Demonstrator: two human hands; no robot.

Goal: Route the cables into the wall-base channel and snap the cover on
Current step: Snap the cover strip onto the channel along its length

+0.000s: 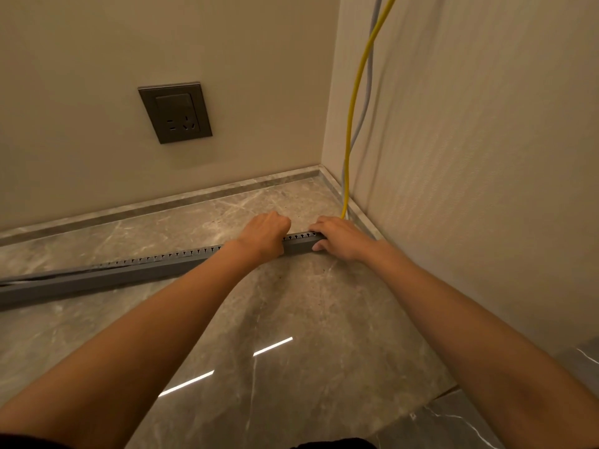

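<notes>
The channel point(129, 273) is cut off at nine o'clock. The yellow cable point(350, 124) and grey cable point(368, 92) are cut off at one o'clock, with their lower ends hidden by the right hand point(337, 236).

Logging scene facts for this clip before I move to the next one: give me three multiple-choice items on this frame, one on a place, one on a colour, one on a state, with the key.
1. Where is the channel?
A. Standing upright.
B. Held up in the air.
C. Flat on the floor, out from the skirting.

2. What colours are the two cables hanging by the right wall?
A. Yellow and grey.
B. Red and black.
C. Both green.

3. What is the left hand doing?
A. Hanging open in the air.
B. Gripping the channel.
C. Holding a screwdriver.

Key:
1 C, bare floor shows between it and the skirting.
2 A, the yellow cable and the grey cable run down side by side.
3 B, its fingers curl over the channel's top.
</notes>
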